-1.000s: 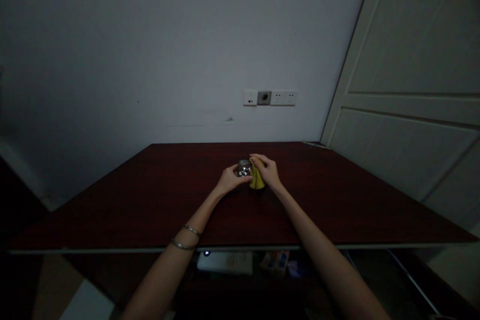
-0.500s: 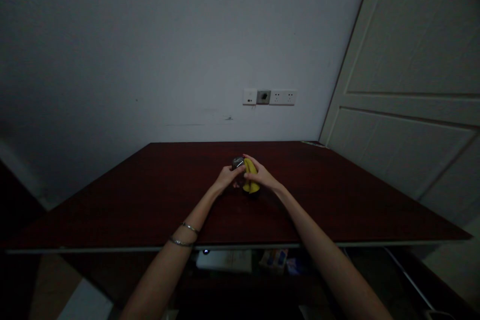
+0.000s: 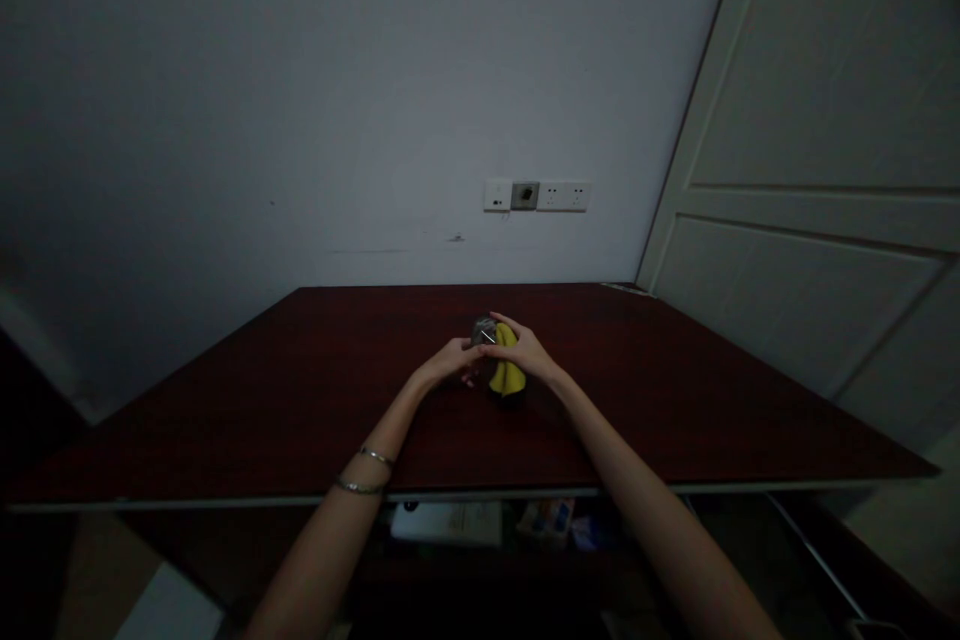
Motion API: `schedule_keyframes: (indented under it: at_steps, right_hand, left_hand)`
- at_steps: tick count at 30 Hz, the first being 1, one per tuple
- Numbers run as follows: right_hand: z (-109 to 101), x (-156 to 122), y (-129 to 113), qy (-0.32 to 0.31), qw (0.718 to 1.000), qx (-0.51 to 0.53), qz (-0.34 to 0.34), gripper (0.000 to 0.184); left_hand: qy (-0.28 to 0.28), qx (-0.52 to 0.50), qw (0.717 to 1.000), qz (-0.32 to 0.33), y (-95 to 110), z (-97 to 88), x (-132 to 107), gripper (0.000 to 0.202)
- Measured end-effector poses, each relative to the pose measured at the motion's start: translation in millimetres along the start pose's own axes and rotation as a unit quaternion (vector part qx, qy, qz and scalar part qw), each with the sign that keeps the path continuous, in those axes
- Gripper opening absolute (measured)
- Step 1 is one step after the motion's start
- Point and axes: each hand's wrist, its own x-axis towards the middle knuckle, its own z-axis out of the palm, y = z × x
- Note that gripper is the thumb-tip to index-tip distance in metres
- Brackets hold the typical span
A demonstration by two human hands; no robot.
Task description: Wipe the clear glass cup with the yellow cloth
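While two bare arms (image 3: pixel 634 490) reach in over the near edge of the dark red tabletop (image 3: pixel 300 380), their hands, seen from head height, meet roughly midway between its left and right edges, well in from the near one. The left hand (image 3: pixel 451 360) curls closely round a glassy object (image 3: pixel 482 328), some fingers hidden. The right hand (image 3: pixel 529 356) grips a folded yellow cloth (image 3: pixel 508 378) against that object's right side, its thumb stretched toward the other hand. Whether the object touches the tabletop, I can't tell. Two bracelets (image 3: pixel 358 487) circle the left arm.
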Motion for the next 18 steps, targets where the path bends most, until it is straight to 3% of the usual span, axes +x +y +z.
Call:
schedule_keyframes:
  at_steps: [3,8,10,13,18]
  right_hand:
    - [1,1,-1,0.034,0.997,0.057,0.035,0.072]
    - [7,0,-1,0.031,0.991,0.124,0.046,0.052]
    - [10,-2,-2,0.018,0.988,0.145,0.050,0.047]
    - [13,-4,-2,0.014,0.986,0.157,0.061,0.043]
    - [13,-1,4,0.003,0.992,0.112,0.054,0.046]
  left_hand:
    - [0.003,0.040,0.999,0.035,-1,-2.6,0,0.057]
    - [0.138,0.096,0.975,0.147,-3,-1.9,4,0.090]
    - [0.163,0.142,0.958,0.187,-4,-1.4,4,0.096]
    - [0.146,0.166,0.950,0.220,-3,0.0,4,0.097]
    - [0.125,0.132,0.961,0.209,-2,3.1,4,0.083]
